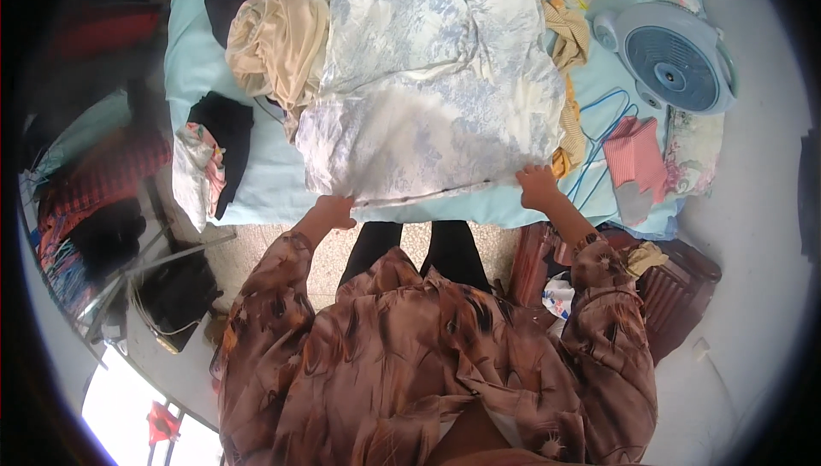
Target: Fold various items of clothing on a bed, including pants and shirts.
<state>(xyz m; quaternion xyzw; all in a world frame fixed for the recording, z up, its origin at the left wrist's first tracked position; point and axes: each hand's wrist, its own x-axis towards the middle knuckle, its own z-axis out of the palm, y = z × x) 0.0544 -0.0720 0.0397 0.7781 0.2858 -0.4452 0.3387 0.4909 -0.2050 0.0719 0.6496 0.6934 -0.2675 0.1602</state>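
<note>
A white garment with a pale blue pattern (410, 124) lies spread over the bed, its near edge close to the bed's front edge. At the left end of that near edge, my left hand (336, 211) is closed on the fabric. My right hand (538, 189) pinches the near right corner, a little farther from me. Between my hands the edge runs fairly straight, with small dark spots along it. Creases cross the garment's middle, and its far part is rumpled. The undersides of my fingers are hidden.
On the light blue bedsheet (274, 188), a beige cloth (278, 43) lies bunched left of the garment, near a black cloth (229, 145). To the right are blue cords (603, 137), a pink-striped cloth (634, 154) and a blue-grey fan (671, 60). Brown furniture (680, 286) stands below the right side.
</note>
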